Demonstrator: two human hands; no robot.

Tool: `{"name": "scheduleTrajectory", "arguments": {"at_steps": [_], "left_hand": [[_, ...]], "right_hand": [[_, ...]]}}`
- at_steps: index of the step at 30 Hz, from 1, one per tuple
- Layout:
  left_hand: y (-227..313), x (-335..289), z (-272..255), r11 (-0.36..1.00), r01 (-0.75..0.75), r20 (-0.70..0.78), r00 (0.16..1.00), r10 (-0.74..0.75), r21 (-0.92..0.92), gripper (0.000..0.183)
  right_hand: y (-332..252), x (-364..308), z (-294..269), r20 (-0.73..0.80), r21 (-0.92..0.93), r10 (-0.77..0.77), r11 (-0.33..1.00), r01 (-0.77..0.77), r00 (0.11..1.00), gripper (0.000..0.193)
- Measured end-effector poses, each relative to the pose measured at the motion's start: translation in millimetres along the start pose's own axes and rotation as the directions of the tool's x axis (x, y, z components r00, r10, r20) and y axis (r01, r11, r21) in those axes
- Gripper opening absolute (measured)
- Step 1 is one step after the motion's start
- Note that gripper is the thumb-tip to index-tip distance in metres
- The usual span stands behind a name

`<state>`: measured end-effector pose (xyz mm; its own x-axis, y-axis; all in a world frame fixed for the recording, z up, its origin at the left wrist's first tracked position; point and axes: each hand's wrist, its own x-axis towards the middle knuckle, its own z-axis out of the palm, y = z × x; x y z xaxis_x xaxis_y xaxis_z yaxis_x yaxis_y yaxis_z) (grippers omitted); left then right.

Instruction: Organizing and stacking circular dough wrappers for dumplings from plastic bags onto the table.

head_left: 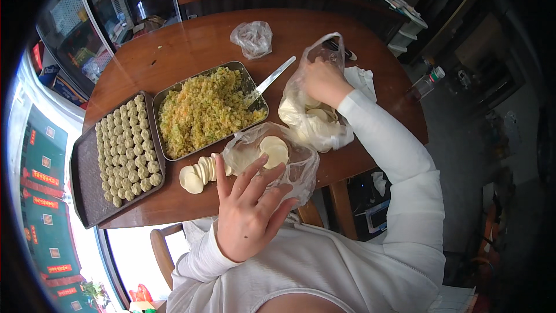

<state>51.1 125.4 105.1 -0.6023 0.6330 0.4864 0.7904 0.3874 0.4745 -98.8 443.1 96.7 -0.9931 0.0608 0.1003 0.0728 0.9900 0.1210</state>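
Note:
My left hand [249,217] hovers over the near table edge, fingers spread, holding nothing. Just beyond its fingertips lies an open clear plastic bag with a few round dough wrappers [273,149] on it. An overlapping row of wrappers [194,178] rests on the table left of that hand, partly hidden by its fingers. My right hand [327,81] is curled at the mouth of a fuller plastic bag [298,113], which stands upright with more pale wrappers inside; its fingertips are partly hidden by film. A metal tray [168,155] of chopped yellow-green filling [205,107] holds a slanted metal spatula [277,76].
At the left, a dark tray [87,179] carries rows of small pleated dumplings [127,145]. A crumpled clear bag [253,39] lies at the back of the wooden table [191,37]. A clear bottle [427,83] is off to the right, and a chair [162,255] stands near left.

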Motion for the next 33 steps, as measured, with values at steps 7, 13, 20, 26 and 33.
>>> {"name": "scheduleTrajectory", "arguments": {"at_steps": [7,13,20,26,33], "left_hand": [[-3,-10,-4,1.0,0.021,-0.015,1.0,-0.022,-0.014,0.02],[-7,-17,-7,0.999,0.039,-0.024,0.999,-0.039,-0.004,0.019],[-10,-12,4,1.0,0.026,-0.025,0.999,-0.026,-0.003,0.024],[-13,-6,23,0.989,0.054,0.03,0.998,-0.059,0.138,0.062],[-14,-19,33,0.971,-0.006,0.195,0.98,-0.043,0.241,0.061]], "right_hand": [[-11,31,-9,0.193,-0.04,0.018,0.999,-0.01,0.981,0.029],[12,35,-15,0.11,0.1,-0.004,0.995,-0.007,0.994,0.034],[56,28,-47,0.239,0.549,-0.012,0.827,-0.125,0.971,0.032],[56,-8,-95,0.312,0.751,-0.088,0.633,-0.189,0.946,0.024],[18,-89,-147,0.22,0.943,-0.404,0.32,-0.088,0.888,0.032]]}}
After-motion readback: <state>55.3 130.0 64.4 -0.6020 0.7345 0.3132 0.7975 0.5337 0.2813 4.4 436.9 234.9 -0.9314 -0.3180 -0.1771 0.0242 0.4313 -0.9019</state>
